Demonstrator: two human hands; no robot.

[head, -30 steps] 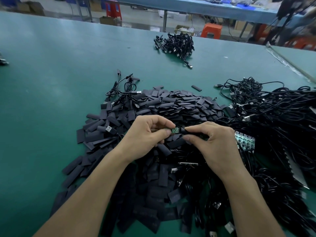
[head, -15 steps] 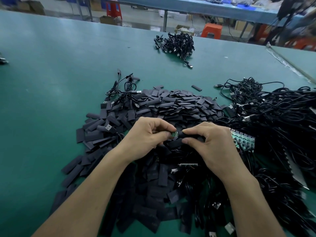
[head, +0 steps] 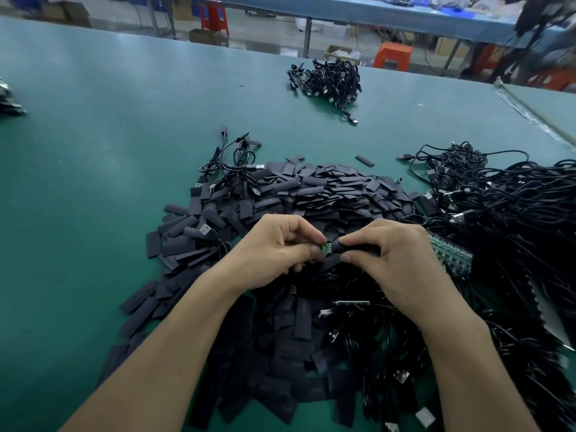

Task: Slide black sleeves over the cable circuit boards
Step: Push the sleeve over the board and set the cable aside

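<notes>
My left hand [head: 274, 254] pinches the end of a small green circuit board [head: 326, 247] between thumb and forefinger. My right hand [head: 396, 260] pinches a black sleeve [head: 358, 248] that sits over the board's right part; only a short green tip shows between the hands. Both hands hover above a big heap of loose black sleeves [head: 311, 194] on the green table [head: 109, 151]. The board's cable is hidden under my hands.
A tangled mass of black USB cables [head: 505, 219] fills the right side. A panel of green boards [head: 448, 254] lies beside my right hand. A few cables [head: 237, 169] lie at the heap's far left, and a cable bundle [head: 330, 79] sits far back.
The black sleeve has slid left over the board, so less green shows between my hands than a second ago. Both hands stay in about the same place.
</notes>
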